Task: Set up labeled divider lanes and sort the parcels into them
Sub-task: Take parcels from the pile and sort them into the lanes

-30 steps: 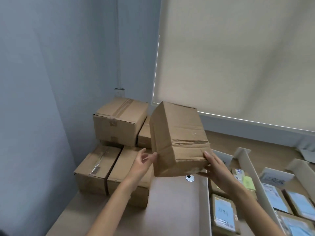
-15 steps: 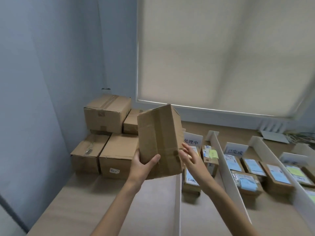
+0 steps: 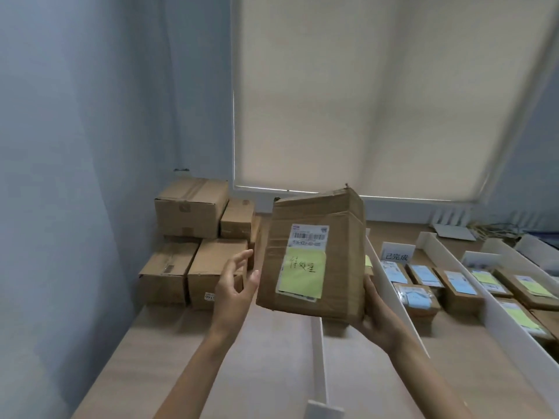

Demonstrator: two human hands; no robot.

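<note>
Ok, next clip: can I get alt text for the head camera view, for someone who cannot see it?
A person's right hand holds up a taped cardboard parcel showing a barcode label and a handwritten green note, while the open left hand hovers just beside it. Behind sit stacked cardboard boxes on the left, and on the right white divider lanes holding smaller labelled parcels.

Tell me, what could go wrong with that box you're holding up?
1. Only the right hand grips the box, at its bottom corner; the left hand is open beside it, seemingly not touching. It might tip and drop onto the white divider below, knocking it over.
2. The green note is handwritten and hard to read, so the box could land in the wrong lane.
</note>
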